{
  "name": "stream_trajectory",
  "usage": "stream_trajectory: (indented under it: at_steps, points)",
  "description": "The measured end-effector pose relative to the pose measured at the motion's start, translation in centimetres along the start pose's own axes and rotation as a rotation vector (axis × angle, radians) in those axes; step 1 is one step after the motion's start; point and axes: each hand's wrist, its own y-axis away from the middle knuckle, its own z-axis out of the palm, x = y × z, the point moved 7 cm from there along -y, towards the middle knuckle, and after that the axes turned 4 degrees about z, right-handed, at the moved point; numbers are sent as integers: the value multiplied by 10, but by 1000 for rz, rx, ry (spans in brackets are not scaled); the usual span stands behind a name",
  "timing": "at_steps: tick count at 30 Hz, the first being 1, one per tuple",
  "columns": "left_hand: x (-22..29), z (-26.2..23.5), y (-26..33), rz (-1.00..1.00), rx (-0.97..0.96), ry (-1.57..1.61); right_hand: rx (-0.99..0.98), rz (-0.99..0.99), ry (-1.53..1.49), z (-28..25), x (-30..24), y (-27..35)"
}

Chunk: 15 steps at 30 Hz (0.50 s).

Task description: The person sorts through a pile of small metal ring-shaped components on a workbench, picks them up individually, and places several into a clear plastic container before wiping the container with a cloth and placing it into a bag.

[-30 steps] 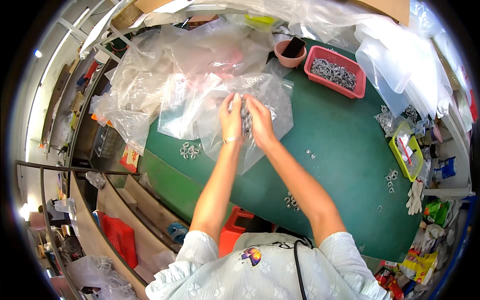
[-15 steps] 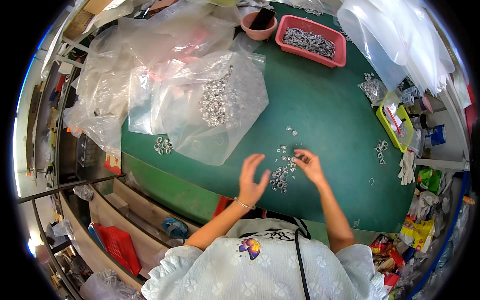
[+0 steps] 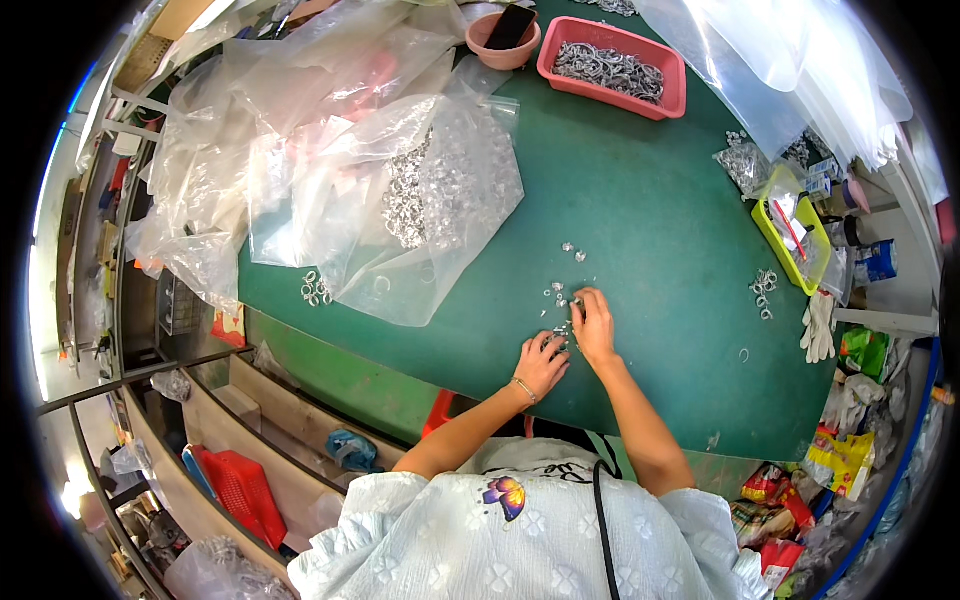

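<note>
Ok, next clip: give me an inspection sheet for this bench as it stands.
Surface: green table, mostly bare in the middle.
Job's things: small metal rings scattered by the hands.
Clutter: clear bags with rings, pink tray, bowl, yellow bin, white glove.
Hands: left hand and right hand both on the rings; grip unclear.
Cables: black cord down the shirt.
Surroundings: red crate, shelving at left.

Left hand (image 3: 541,362) beside right hand (image 3: 594,325), fingers curled.
</note>
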Motion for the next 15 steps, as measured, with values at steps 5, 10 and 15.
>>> stream_trajectory:
  at_steps: [5,10,15]
  points:
    - [-15,-4,8,86,-12,15,-47,-151,109,11,-25,-19]
    - [-25,-21,-2,71,128,152,-202,-162,132,24,-16,-35]
    - [-73,-33,9,-652,595,767,-97,-87,-133,12,-16,-28]
